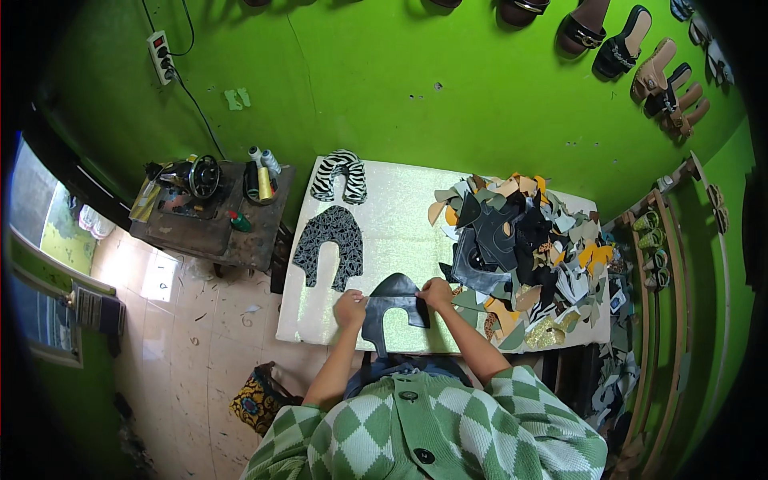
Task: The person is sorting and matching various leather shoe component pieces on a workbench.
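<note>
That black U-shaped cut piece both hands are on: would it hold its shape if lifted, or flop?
The black cut piece looks thin and flat on the table, so it is probably light and would likely sag. Its two legs may droop apart. The left hand and right hand each touch a side, which suggests it needs support.

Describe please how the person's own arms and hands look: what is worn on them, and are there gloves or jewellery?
Both forearms are bare from about the elbow down. The sleeves belong to a knitted cardigan with a green and white diamond check and dark round buttons down the front. The left hand and right hand wear no gloves. Rings or a watch are too small to tell.
</note>
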Demonstrator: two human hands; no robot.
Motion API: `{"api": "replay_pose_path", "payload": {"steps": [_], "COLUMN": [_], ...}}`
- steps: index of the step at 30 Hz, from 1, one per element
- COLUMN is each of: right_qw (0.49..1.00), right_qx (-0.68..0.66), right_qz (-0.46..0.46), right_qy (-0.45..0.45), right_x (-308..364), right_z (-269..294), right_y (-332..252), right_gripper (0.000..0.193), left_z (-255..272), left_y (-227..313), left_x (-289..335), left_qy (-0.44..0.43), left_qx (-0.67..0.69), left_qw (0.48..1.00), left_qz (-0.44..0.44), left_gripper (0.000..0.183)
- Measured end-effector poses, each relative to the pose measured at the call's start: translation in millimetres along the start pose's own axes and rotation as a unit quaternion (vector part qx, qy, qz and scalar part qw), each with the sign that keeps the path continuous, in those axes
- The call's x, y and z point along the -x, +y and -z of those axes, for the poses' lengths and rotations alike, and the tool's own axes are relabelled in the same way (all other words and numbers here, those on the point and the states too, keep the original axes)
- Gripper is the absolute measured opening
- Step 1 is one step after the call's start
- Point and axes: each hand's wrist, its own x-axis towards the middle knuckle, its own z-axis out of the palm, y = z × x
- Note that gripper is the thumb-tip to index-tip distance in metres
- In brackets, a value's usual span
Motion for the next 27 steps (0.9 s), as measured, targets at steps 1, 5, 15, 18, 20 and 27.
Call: {"api": "replay_pose_path", "payload": {"steps": [1,5,15,18,20,27], "right_qw": [1.0,0.999,0.999,0.997,0.995,0.987], "right_qx": [0.007,0.021,-0.019,-0.075,-0.085,-0.138], "right_qz": [-0.003,-0.005,0.024,0.018,0.031,0.052], "right_qy": [-0.009,-0.035,0.024,0.025,0.036,0.059], "right_x": [-1.3,-1.0,17.1,15.8,12.3,-13.3], "right_z": [1.0,1.0,-11.4,-9.9,-6.9,0.7], "right_y": [0.0,-1.4,12.7,16.7,18.1,12.9], "right_gripper": [0.028,0.028,0.028,0.027,0.028,0.028], "left_z": [1.9,4.6,1.4,-0.3,-0.4,-5.0], "left_y": [4.2,21.7,4.2,4.2,7.6,33.7], "left_x": [-0.6,0.9,18.3,11.8,7.2,-28.7], "left_qy": [-0.001,-0.051,0.005,-0.002,-0.004,0.0], "left_qx": [0.0,-0.064,-0.052,-0.064,-0.05,-0.012], "left_qw": [1.0,0.996,0.998,0.998,0.999,1.0], "left_qz": [-0.001,0.031,0.02,0.02,0.01,-0.019], "left_gripper": [0.025,0.028,0.029,0.028,0.028,0.022]}}
